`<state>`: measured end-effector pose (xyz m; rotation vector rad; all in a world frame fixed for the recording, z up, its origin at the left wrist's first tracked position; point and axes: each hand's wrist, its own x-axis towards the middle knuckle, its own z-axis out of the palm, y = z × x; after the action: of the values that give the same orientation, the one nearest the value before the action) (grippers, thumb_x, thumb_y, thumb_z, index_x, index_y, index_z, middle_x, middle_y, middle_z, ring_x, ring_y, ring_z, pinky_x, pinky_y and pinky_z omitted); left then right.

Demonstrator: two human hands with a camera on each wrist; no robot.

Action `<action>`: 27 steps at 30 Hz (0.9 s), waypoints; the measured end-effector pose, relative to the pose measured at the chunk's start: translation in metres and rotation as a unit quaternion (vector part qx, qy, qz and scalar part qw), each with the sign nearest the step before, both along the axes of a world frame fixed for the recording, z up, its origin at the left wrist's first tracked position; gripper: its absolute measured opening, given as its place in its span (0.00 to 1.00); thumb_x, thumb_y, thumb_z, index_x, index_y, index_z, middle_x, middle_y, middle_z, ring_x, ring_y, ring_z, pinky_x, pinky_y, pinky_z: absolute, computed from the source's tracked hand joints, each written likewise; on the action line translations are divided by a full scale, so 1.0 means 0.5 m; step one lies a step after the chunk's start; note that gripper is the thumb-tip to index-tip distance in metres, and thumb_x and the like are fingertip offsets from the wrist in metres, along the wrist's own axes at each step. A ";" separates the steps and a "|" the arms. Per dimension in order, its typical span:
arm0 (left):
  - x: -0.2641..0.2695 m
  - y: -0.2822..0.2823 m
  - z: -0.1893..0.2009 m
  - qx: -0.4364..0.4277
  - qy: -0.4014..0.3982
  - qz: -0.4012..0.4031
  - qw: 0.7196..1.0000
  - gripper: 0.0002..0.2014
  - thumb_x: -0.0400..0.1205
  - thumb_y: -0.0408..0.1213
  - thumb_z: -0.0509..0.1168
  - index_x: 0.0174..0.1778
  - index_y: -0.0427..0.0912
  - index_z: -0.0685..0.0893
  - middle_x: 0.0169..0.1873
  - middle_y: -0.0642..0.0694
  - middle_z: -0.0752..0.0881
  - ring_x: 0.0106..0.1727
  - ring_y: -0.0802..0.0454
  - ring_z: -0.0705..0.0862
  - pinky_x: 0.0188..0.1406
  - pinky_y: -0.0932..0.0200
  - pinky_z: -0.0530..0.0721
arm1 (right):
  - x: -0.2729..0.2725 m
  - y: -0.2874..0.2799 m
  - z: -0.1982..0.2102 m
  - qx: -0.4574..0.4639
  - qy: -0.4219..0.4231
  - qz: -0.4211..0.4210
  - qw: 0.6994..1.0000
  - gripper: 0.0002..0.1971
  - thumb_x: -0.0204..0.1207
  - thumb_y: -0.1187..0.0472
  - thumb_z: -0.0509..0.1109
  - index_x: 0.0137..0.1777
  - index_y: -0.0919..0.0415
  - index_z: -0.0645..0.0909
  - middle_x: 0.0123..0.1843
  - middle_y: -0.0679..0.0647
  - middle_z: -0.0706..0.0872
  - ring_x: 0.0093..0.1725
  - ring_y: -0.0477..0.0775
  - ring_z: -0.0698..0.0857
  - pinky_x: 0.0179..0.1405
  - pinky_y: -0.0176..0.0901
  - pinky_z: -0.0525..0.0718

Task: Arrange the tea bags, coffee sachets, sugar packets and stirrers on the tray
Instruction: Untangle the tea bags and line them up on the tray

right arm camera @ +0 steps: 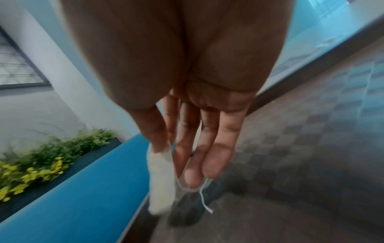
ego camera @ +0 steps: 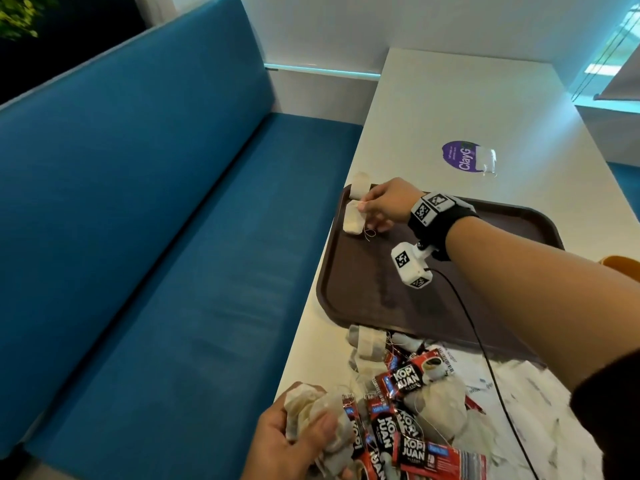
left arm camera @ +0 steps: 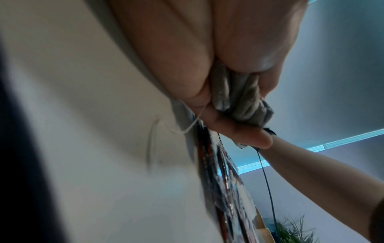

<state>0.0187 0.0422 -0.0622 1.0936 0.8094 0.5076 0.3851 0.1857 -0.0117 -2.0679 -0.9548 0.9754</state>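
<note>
A brown tray [ego camera: 450, 306] lies on the white table [ego camera: 467, 98]. At the tray's far left corner my right hand [ego camera: 363, 210] pinches the top of a tea bag [ego camera: 353, 220] between thumb and forefinger. That tea bag [right arm camera: 161, 180] hangs below the hand [right arm camera: 166, 148], its string looped round the other fingers. A second tea bag [ego camera: 360, 184] rests on the tray's corner rim. Near the table's front edge my left hand [ego camera: 311, 429] grips a bunch of tea bags [ego camera: 308, 405]; the bunch [left arm camera: 243, 102] fills its fist [left arm camera: 209, 106]. Red coffee sachets [ego camera: 405, 379] and white sugar packets [ego camera: 540, 410] are piled beside it.
A blue bench seat [ego camera: 156, 237] runs along the table's left side. Farther along the table are a purple round sticker [ego camera: 460, 159] and a clear plastic wrapper [ego camera: 486, 161]. An orange object [ego camera: 620, 263] shows at the right edge. The wrist camera's black cable [ego camera: 485, 358] trails over the tray.
</note>
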 end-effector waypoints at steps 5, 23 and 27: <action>0.002 0.005 -0.027 0.030 0.011 0.001 1.000 0.20 0.58 0.47 0.82 0.38 0.37 0.91 0.33 0.32 0.88 0.37 0.46 0.90 0.41 0.62 0.86 | 0.034 0.047 -0.023 0.007 -0.106 -0.035 0.994 0.06 0.81 0.57 0.76 0.48 0.60 0.89 0.43 0.62 0.91 0.38 0.56 0.88 0.41 0.51 0.93; 0.000 0.003 -0.025 -0.006 -0.007 -0.023 1.000 0.22 0.54 0.48 0.83 0.42 0.44 0.93 0.36 0.40 0.91 0.40 0.48 0.91 0.40 0.61 0.87 | 0.033 0.029 0.007 0.066 -0.201 -0.084 0.974 0.12 0.77 0.56 0.78 0.60 0.53 0.88 0.50 0.52 0.89 0.50 0.53 0.88 0.52 0.43 0.82; -0.002 -0.003 -0.015 -0.103 -0.070 -0.017 0.992 0.30 0.51 0.49 0.91 0.48 0.45 0.93 0.43 0.36 0.92 0.45 0.36 0.92 0.41 0.44 0.91 | -0.037 -0.058 0.081 0.079 -0.162 -0.035 0.983 0.04 0.78 0.59 0.77 0.51 0.53 0.91 0.50 0.55 0.92 0.40 0.50 0.87 0.54 0.52 0.90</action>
<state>0.0175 0.0406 -0.0695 0.8692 0.7019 0.4571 0.3667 0.1565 0.0289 -2.1457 -1.0769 0.5161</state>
